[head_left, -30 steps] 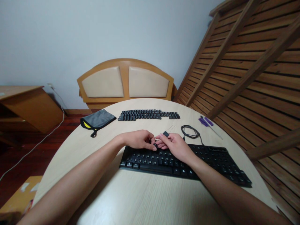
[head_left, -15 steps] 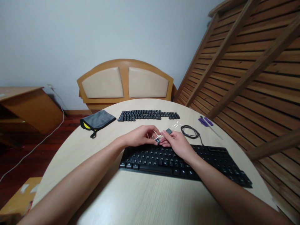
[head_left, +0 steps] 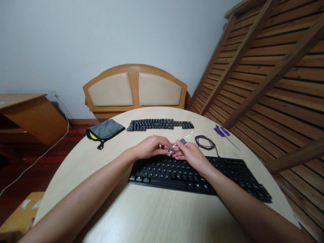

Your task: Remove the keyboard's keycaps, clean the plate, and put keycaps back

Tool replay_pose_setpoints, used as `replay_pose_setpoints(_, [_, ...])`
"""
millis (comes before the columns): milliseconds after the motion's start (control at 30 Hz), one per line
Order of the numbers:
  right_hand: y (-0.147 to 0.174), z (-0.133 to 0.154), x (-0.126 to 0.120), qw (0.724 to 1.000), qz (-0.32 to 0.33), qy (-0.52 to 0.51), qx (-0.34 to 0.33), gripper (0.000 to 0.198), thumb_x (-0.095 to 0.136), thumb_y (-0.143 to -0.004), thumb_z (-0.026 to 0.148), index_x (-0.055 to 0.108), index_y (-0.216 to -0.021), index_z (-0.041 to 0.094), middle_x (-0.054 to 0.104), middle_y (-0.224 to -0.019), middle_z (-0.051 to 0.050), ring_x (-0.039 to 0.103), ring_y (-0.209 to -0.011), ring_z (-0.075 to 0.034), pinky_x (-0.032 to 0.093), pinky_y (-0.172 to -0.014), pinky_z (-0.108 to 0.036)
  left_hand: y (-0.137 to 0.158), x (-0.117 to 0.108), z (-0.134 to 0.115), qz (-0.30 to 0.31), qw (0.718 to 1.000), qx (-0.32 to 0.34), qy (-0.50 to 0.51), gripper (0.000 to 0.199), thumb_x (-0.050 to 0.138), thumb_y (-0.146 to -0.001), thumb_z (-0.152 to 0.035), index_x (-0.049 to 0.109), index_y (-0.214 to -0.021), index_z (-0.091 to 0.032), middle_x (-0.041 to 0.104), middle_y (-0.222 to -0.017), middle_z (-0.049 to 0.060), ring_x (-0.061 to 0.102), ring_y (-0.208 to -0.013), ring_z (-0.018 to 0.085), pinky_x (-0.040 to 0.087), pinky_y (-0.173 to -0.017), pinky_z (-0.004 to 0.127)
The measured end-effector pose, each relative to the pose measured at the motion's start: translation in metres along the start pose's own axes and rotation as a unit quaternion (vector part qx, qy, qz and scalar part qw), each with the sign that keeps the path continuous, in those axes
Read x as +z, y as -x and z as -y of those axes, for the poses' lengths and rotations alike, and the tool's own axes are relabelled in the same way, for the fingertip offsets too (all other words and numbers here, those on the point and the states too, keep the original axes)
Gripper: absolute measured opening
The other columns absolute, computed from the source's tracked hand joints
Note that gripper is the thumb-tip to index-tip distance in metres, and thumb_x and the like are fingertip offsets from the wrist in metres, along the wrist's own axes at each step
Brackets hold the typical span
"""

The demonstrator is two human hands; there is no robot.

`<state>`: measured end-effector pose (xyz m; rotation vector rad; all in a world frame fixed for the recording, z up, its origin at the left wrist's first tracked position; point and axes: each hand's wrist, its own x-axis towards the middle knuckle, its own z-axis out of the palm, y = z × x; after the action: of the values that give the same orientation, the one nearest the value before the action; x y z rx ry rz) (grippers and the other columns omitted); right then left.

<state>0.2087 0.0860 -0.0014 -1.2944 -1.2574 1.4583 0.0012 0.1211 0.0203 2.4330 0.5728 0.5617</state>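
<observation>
Faintly, pale marks show on the keys of a black keyboard (head_left: 184, 177), too small to read with certainty, as is any print on the loose keycaps (head_left: 152, 125) set out in rows farther back. Above the keyboard's far edge, both bare hands meet. The left hand (head_left: 152, 146) pinches narrowly, thumb and fingertips at a small dark keycap (head_left: 170, 152), just beside the right fingertips. The right hand (head_left: 193, 153) holds a small tool (head_left: 182, 141) with a dark handle, thin wires poking out beyond it. Many key posts below stand bare.

The worktop (head_left: 141, 209) is round and pale, wood-grained. On it, a grey cloth item (head_left: 108, 127) with yellow inside lies to the left; a coiled black cable (head_left: 205, 148) and purple-handled items (head_left: 219, 131) lie to the right. Behind stands a wooden headboard (head_left: 136, 87) with cream panels against a pale wall (head_left: 126, 30); tilted wooden slats (head_left: 265, 81) fill the right side, above a dark-red floor (head_left: 58, 155) seen at left.
</observation>
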Motion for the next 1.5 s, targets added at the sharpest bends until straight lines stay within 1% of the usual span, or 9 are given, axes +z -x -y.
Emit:
replay_pose_setpoints(200, [0.000,0.002,0.001,0.999,-0.033,-0.008,0.013,0.026,0.060,-0.098,0.028,0.075,-0.090,0.008,0.075,-0.074,-0.010,0.072,-0.062,-0.012,0.059,-0.057,-0.016,0.000,0.002,-0.003,-0.018,0.999,0.012,-0.025,0.021,0.067,-0.093,-0.031,0.074,-0.110,-0.020,0.067,-0.109,0.008,0.064,-0.094,0.018,0.049,-0.086,0.030])
replay_pose_setpoints(567, [0.000,0.003,-0.003,0.998,-0.035,-0.049,0.000,0.026,0.059,-0.098,0.029,0.075,-0.099,0.009,0.075,-0.079,-0.010,0.069,-0.060,-0.010,0.058,-0.058,-0.017,-0.002,0.006,-0.002,-0.076,0.996,0.045,0.013,0.018,0.068,-0.092,-0.029,0.074,-0.106,-0.019,0.072,-0.105,0.009,0.067,-0.093,0.018,0.053,-0.078,0.028])
replay_pose_setpoints(733, [-0.001,0.001,-0.004,0.999,-0.027,-0.044,-0.016,0.028,0.059,-0.098,0.034,0.074,-0.097,0.009,0.075,-0.076,-0.009,0.068,-0.058,-0.010,0.057,-0.057,-0.017,-0.002,0.008,-0.014,-0.078,0.989,0.104,-0.065,0.017,0.061,-0.098,-0.028,0.073,-0.106,-0.020,0.072,-0.109,0.008,0.067,-0.101,0.017,0.052,-0.092,0.030])
replay_pose_setpoints(833, [-0.003,-0.002,-0.004,0.998,-0.033,-0.025,-0.036,0.032,0.063,-0.095,0.040,0.074,-0.094,0.010,0.075,-0.074,-0.010,0.070,-0.061,-0.014,0.060,-0.059,-0.022,-0.006,0.003,-0.015,-0.125,0.976,0.101,-0.143,0.019,0.057,-0.100,-0.029,0.072,-0.108,-0.020,0.071,-0.111,0.007,0.066,-0.101,0.017,0.051,-0.090,0.029])
replay_pose_setpoints(900, [-0.004,-0.004,-0.003,0.998,-0.037,-0.018,-0.043,0.033,0.063,-0.095,0.042,0.074,-0.095,0.011,0.076,-0.077,-0.011,0.072,-0.064,-0.015,0.061,-0.059,-0.023,-0.007,-0.005,-0.003,-0.185,0.960,0.070,-0.197,0.019,0.056,-0.100,-0.030,0.072,-0.107,-0.021,0.071,-0.109,0.007,0.065,-0.101,0.017,0.050,-0.090,0.029])
replay_pose_setpoints(1000, [-0.002,-0.004,-0.001,0.998,-0.034,-0.011,-0.042,0.032,0.062,-0.096,0.041,0.074,-0.097,0.011,0.076,-0.080,-0.011,0.072,-0.064,-0.014,0.061,-0.059,-0.022,-0.004,-0.018,0.033,-0.263,0.925,-0.017,-0.274,0.018,0.062,-0.096,-0.033,0.072,-0.106,-0.022,0.072,-0.108,0.007,0.064,-0.102,0.020,0.049,-0.092,0.033])
replay_pose_setpoints(1067, [-0.001,-0.004,0.001,0.999,-0.030,-0.010,-0.040,0.031,0.062,-0.096,0.040,0.074,-0.097,0.011,0.076,-0.080,-0.011,0.071,-0.063,-0.013,0.061,-0.058,-0.021,0.004,-0.023,0.062,-0.263,0.908,-0.076,-0.318,0.017,0.065,-0.094,-0.032,0.073,-0.105,-0.022,0.074,-0.107,0.007,0.062,-0.101,0.023,0.050,-0.089,0.034])
replay_pose_setpoints(1200, [0.000,-0.004,0.003,0.999,-0.025,-0.012,-0.038,0.028,0.062,-0.096,0.036,0.074,-0.096,0.010,0.076,-0.077,-0.010,0.070,-0.060,-0.012,0.059,-0.056,-0.019,0.021,-0.025,0.106,-0.281,0.895,-0.110,-0.329,0.014,0.065,-0.091,-0.026,0.075,-0.099,-0.020,0.076,-0.099,0.008,0.063,-0.094,0.025,0.051,-0.086,0.038])
replay_pose_setpoints(1500, [0.000,-0.007,0.004,0.999,-0.009,-0.008,-0.034,0.029,0.062,-0.096,0.037,0.075,-0.094,0.012,0.076,-0.078,-0.010,0.071,-0.062,-0.013,0.059,-0.057,-0.020,0.025,-0.021,0.132,-0.277,0.888,-0.120,-0.345,0.013,0.071,-0.085,-0.024,0.077,-0.096,-0.023,0.076,-0.103,0.006,0.060,-0.102,0.028,0.048,-0.093,0.043])
